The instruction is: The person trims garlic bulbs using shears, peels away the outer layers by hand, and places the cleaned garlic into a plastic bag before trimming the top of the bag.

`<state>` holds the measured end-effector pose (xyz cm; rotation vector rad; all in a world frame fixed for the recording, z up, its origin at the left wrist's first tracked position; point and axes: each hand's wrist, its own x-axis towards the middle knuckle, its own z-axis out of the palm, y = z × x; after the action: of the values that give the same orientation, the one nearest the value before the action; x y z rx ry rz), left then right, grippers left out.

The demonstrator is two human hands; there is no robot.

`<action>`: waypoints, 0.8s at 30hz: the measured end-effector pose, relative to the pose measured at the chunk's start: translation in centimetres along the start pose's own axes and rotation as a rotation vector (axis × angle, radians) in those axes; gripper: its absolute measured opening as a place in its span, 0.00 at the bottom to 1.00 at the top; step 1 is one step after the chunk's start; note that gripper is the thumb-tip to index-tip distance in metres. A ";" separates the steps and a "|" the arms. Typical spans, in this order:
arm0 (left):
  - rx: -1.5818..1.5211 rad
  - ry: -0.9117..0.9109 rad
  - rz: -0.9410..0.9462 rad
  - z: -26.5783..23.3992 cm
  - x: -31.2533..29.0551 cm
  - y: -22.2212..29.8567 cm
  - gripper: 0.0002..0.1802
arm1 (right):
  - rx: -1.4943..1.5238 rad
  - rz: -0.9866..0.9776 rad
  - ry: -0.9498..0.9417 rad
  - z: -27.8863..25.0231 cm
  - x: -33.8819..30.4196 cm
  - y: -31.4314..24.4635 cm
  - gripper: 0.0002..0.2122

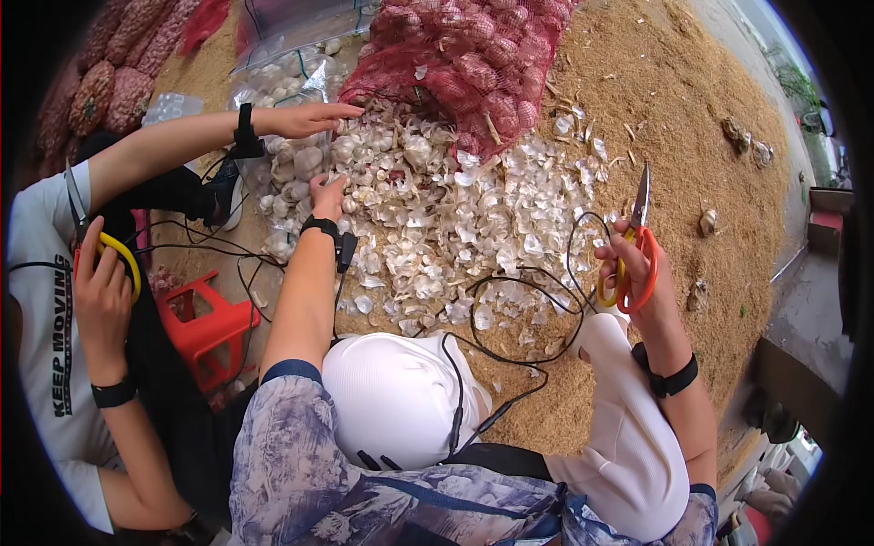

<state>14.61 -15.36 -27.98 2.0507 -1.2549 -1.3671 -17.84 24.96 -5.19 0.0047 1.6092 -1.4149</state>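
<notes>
My right hand is raised at the right, its fingers wrapped round the red and yellow handles of a pair of scissors. The blades point upward and look closed. My left hand reaches to the left edge of a heap of garlic bulbs and papery skins. Its fingers are curled among the bulbs; what lies in them is too small to make out. Just beyond it, a co-worker's hand stretches flat over the heap. That person's other hand holds scissors with a yellow and red handle.
A clear plastic bag of garlic bulbs stands left of the heap. Behind lies a red mesh sack of garlic. A red plastic stool is at the left. Black cables loop across the husk-covered ground and my legs.
</notes>
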 end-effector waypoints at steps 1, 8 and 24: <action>0.046 0.065 -0.013 -0.1 0.1 0.2 0.32 | 0.002 0.007 -0.001 0.0 0.1 0.0 0.16; -0.128 0.203 0.015 -0.4 -0.4 0.1 0.31 | 0.021 -0.005 -0.022 0.1 0.2 0.1 0.17; -0.004 -1.142 0.158 0.0 -29.9 17.3 0.32 | -0.066 -0.318 -0.281 3.1 -1.8 -1.3 0.19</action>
<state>2.61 0.23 0.40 1.0194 -1.7102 -2.5495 -15.64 23.13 -2.62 -0.4871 1.4635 -1.5223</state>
